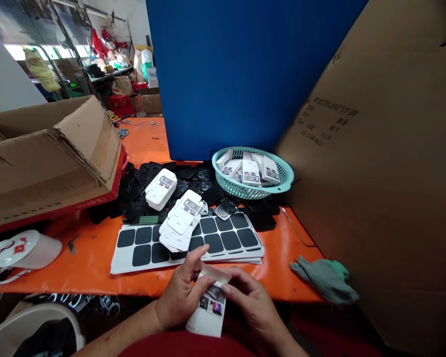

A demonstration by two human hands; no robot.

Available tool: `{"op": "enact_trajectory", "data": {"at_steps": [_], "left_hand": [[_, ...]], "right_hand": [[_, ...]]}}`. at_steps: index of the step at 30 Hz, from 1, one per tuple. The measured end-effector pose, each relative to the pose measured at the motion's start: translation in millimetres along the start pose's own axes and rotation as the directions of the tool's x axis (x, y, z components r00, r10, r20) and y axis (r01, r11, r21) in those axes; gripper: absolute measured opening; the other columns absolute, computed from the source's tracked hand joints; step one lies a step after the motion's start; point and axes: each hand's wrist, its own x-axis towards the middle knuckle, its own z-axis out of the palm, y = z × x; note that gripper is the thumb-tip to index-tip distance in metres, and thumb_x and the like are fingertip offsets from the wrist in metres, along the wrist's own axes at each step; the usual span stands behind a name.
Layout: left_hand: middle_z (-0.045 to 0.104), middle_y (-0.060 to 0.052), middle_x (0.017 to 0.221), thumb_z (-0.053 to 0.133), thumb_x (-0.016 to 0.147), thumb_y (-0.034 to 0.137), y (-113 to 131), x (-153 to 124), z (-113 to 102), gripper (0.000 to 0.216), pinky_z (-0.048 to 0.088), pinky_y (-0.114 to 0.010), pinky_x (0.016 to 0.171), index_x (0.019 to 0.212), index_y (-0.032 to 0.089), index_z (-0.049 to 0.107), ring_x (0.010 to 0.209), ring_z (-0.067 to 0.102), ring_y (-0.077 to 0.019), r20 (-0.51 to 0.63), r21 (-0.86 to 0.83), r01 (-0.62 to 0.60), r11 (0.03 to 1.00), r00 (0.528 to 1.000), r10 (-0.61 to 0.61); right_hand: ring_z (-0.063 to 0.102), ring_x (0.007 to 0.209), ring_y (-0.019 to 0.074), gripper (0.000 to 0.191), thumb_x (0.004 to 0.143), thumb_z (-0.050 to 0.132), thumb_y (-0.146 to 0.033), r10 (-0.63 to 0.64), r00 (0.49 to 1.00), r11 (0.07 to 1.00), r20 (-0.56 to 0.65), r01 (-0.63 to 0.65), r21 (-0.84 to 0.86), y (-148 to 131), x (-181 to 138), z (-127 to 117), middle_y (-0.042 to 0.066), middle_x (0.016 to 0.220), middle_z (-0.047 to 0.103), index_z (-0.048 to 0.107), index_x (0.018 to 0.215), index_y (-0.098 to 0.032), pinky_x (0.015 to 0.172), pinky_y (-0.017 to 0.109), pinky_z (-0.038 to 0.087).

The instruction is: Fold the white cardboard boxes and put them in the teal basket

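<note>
A small white printed box with product pictures on its face is held low in front of me, at the table's front edge. My left hand is closed on its upper left side, the thumb pressing the front and the index finger raised. On the box's upper right, my right hand pinches the edge near the top flap. Just beyond my hands, a fanned pile of flat white cartons lies on sheets of black rounded-square stickers. A neater stack of white cartons stands behind it.
A teal basket holds several white boxes at the back. Black flat parts are heaped behind the sheets. A cardboard box and a white teapot stand left. Grey gloves lie right, beside a large cardboard panel.
</note>
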Motion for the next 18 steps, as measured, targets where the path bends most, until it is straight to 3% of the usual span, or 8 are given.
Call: {"op": "enact_trajectory", "data": {"at_steps": [2, 4, 6, 9, 13, 15, 18], "left_hand": [[0.059, -0.002, 0.077, 0.057, 0.089, 0.034, 3, -3, -1, 0.025, 0.041, -0.024, 0.063, 0.107, 0.017, 0.060, 0.066, 0.052, -0.0124, -0.003, 0.017, 0.001, 1.000, 1.000, -0.001], [0.058, -0.002, 0.072, 0.059, 0.088, 0.036, 8, -4, -3, 0.021, 0.039, -0.023, 0.062, 0.086, 0.015, 0.063, 0.065, 0.050, -0.0122, 0.001, 0.060, 0.025, 0.998, 1.000, -0.025], [0.057, -0.001, 0.071, 0.058, 0.087, 0.037, 15, -3, -4, 0.024, 0.039, -0.024, 0.062, 0.079, 0.015, 0.061, 0.065, 0.050, -0.0125, 0.024, 0.056, 0.065, 0.996, 0.998, -0.066], [0.054, 0.000, 0.070, 0.055, 0.086, 0.035, 24, 2, -6, 0.021, 0.038, -0.023, 0.059, 0.082, 0.015, 0.058, 0.063, 0.047, -0.0124, 0.068, -0.023, 0.211, 0.977, 0.976, -0.209], [0.050, 0.002, 0.069, 0.054, 0.085, 0.032, 31, 9, -6, 0.016, 0.036, -0.023, 0.058, 0.086, 0.016, 0.055, 0.063, 0.043, -0.0117, 0.062, -0.067, 0.286, 0.956, 0.957, -0.282], [0.048, 0.003, 0.068, 0.053, 0.085, 0.030, 29, 11, -5, 0.014, 0.035, -0.023, 0.059, 0.086, 0.017, 0.054, 0.063, 0.042, -0.0114, 0.046, -0.081, 0.281, 0.956, 0.959, -0.278], [0.050, 0.002, 0.069, 0.054, 0.085, 0.028, 20, 9, -5, 0.013, 0.036, -0.023, 0.060, 0.080, 0.016, 0.056, 0.064, 0.043, -0.0116, 0.032, -0.100, 0.282, 0.954, 0.959, -0.280]], "right_hand": [[0.063, 0.081, 0.0215, 0.011, 0.079, 0.074, -0.033, -0.171, 0.979, 0.964, 0.109, 0.189, -0.188, -8, 0, -4, 0.004, 0.084, 0.066, 0.076, 0.087, -0.026, 0.075, 0.033, 0.050], [0.063, 0.079, 0.0216, 0.012, 0.082, 0.069, -0.033, -0.269, 0.948, 0.907, 0.171, 0.308, -0.286, -14, -1, -6, 0.005, 0.082, 0.066, 0.076, 0.088, -0.026, 0.074, 0.033, 0.050], [0.063, 0.077, 0.0215, 0.015, 0.084, 0.067, -0.035, -0.218, 0.964, 0.916, 0.153, 0.257, -0.309, -20, -2, -5, 0.006, 0.081, 0.066, 0.077, 0.086, -0.024, 0.072, 0.033, 0.050], [0.062, 0.074, 0.0204, 0.017, 0.075, 0.076, -0.037, -0.046, 0.998, 0.965, 0.052, 0.058, -0.256, -27, 0, 1, 0.004, 0.077, 0.066, 0.075, 0.079, -0.021, 0.068, 0.031, 0.050], [0.063, 0.072, 0.0182, 0.023, 0.067, 0.082, -0.038, 0.169, 0.986, 0.982, -0.009, -0.169, -0.082, -36, 6, 6, 0.003, 0.076, 0.071, 0.073, 0.075, -0.018, 0.069, 0.029, 0.050], [0.062, 0.072, 0.0180, 0.023, 0.067, 0.082, -0.039, 0.181, 0.983, 0.979, -0.028, -0.182, -0.086, -38, 10, 6, 0.003, 0.075, 0.071, 0.074, 0.074, -0.018, 0.070, 0.029, 0.050], [0.062, 0.070, 0.0190, 0.022, 0.070, 0.079, -0.041, 0.045, 0.998, 0.968, -0.046, -0.055, -0.246, -32, 10, 4, 0.005, 0.072, 0.068, 0.077, 0.072, -0.019, 0.066, 0.029, 0.049]]}}
